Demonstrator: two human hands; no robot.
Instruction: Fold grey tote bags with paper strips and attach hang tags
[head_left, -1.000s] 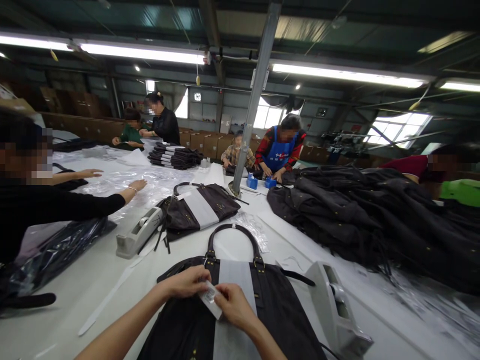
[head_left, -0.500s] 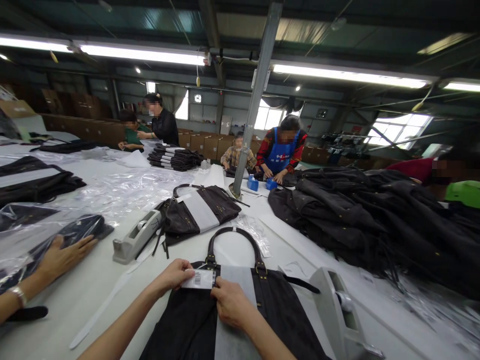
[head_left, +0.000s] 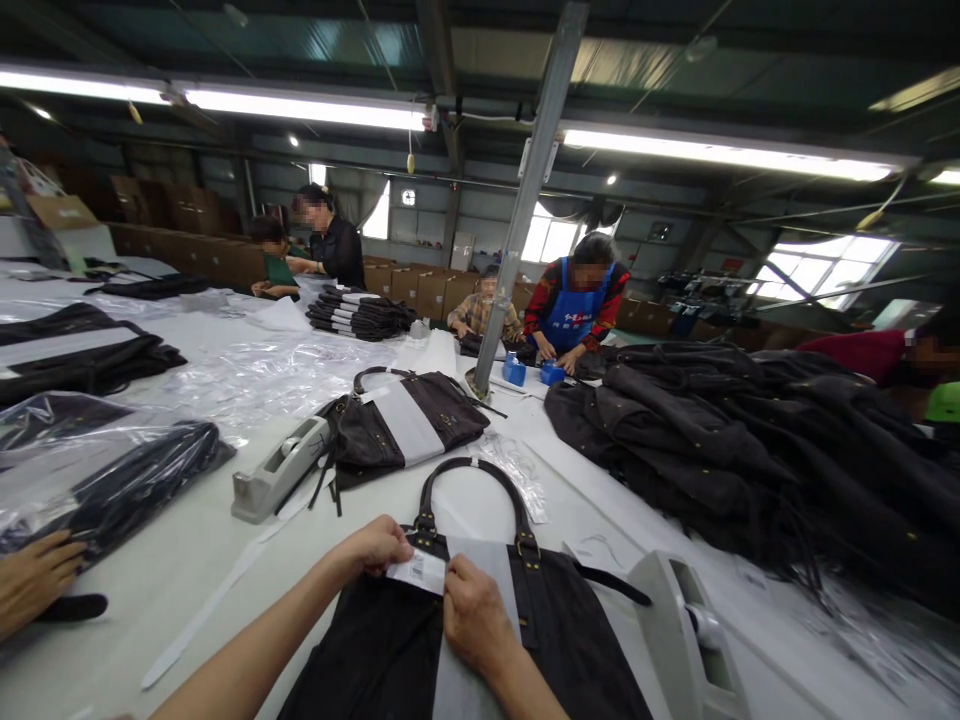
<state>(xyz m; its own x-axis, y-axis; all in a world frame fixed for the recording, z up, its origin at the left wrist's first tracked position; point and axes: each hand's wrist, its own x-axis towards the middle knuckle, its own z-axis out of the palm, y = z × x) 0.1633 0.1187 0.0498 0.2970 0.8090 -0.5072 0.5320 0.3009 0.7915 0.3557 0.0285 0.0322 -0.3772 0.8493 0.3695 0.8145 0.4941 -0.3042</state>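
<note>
Across the white worktop [head_left: 360, 520], beneath strip lights [head_left: 300, 108], a dark handbag [head_left: 375, 645] lies nearest the wearer. The left hand [head_left: 381, 546] pinches a white label [head_left: 420, 570] over its upper part; the right hand [head_left: 478, 612] closes on the label's other end.

Print on apron [head_left: 575, 308] and label [head_left: 421, 570] is unreadable.
</note>
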